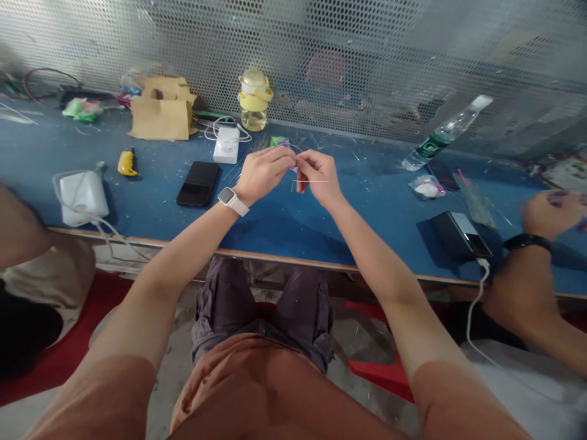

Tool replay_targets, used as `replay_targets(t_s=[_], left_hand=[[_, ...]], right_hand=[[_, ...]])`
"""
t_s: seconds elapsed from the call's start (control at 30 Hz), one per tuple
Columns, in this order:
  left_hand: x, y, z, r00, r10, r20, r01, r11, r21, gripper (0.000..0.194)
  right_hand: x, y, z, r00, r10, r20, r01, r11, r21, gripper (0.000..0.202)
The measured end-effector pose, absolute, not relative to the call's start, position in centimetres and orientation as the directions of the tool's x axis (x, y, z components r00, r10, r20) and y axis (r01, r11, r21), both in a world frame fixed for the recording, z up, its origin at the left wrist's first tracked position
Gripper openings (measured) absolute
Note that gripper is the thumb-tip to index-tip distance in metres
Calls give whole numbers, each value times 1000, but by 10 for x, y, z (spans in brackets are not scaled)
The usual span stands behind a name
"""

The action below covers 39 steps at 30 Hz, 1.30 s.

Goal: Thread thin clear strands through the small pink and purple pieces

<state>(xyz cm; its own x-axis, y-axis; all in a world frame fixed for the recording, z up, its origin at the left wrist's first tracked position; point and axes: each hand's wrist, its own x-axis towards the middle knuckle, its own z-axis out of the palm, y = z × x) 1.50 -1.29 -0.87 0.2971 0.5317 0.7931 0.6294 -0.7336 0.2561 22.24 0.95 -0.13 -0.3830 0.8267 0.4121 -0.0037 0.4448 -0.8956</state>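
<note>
My left hand [266,172], with a pale-banded watch on its wrist, is raised over the blue table with its fingers pinched together. Its fingertips meet those of my right hand [320,177], which is closed as well. A thin pale strand [312,181] runs straight across the right hand's fingers, with a fine end hanging at its left. Whatever sits between the fingertips is too small to make out. Just behind the hands lies a small green and purple packet [279,142], partly covered by the left hand. Thin wire-like pieces [260,145] lie beside it.
On the blue table [284,226], a black phone [198,183], white charger [226,145] and yellow-lidded bottle [254,104] stand left of centre. A yellow cutter [126,163] lies farther left. Rightward are a water bottle [443,137], a power bank [461,235] and a co-worker's hand [550,214].
</note>
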Motion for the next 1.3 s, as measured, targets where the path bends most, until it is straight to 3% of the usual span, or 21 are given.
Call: replay_targets(t_s=[0.1,0.23,0.47,0.6,0.8,0.9,1.13,1.3], left_hand=[[18,-15,-8,189,582,791,604,-704,374,21],[22,-12,-14,101,682,724,504,-663,554,21],[29,3,-23,150,777,612,261,-628,733,38],[25,6,-22,138,772,621,238,-634,736,35],[14,8,-24,87,697,712,460,-662,591,34],[10,11,-30,65,696,715,463,-655,597,36],[13,11,-26,118,791,600,186,-611,769,42],[13,4,-14,66,945,321,-103,-314,944,34]], right_hand=[[229,5,1,-277,782,558,131,607,-784,60],[234,4,2,-258,729,634,222,683,-696,59],[233,12,0,-311,792,525,39,563,-826,58],[233,15,1,-396,803,446,-29,474,-880,56],[229,15,3,-444,815,374,-124,357,-926,54],[228,14,2,-505,796,332,-125,313,-941,53],[231,14,2,-508,756,413,-145,398,-906,49],[234,7,6,-591,701,399,-30,475,-879,45]])
